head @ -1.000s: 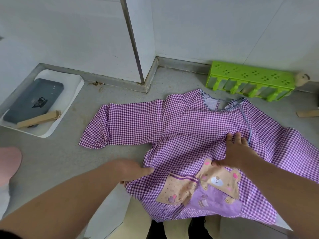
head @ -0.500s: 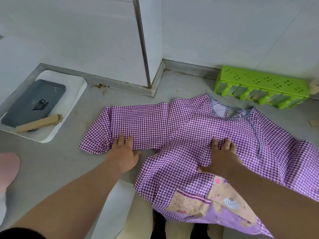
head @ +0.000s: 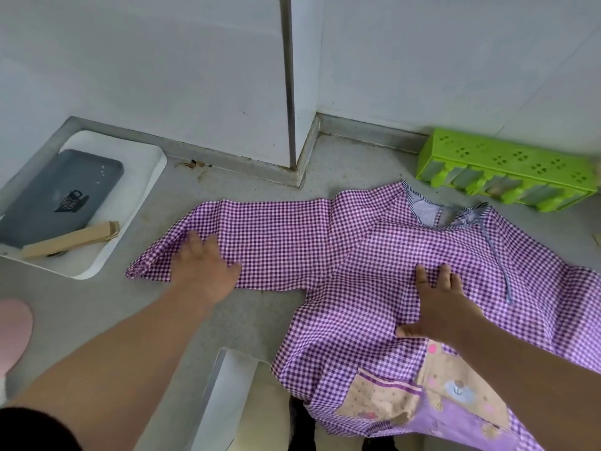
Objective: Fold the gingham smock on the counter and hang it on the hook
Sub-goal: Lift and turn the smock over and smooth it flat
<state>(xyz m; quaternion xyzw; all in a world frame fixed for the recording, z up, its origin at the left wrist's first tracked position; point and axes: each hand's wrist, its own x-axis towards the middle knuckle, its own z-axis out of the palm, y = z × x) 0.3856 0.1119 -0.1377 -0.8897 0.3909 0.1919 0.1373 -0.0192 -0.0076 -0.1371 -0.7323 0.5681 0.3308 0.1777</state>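
The purple-and-white gingham smock lies spread flat on the grey counter, neck toward the wall, its lower part with a bear pocket hanging over the front edge. Its left sleeve stretches out to the left. My left hand rests flat on that sleeve near the cuff, fingers spread. My right hand presses flat on the smock's chest, fingers apart. Neither hand grips the cloth. No hook is in view.
A white tray at the left holds a dark grey tray and a cardboard strip. A green plastic rack lies against the back wall on the right. A wall corner post juts toward the counter. A pink object sits at the far left.
My left hand has slid left from the smock's side out along the left sleeve toward the cuff. The sleeve lies flatter. My right hand has moved up from the pocket onto the chest.
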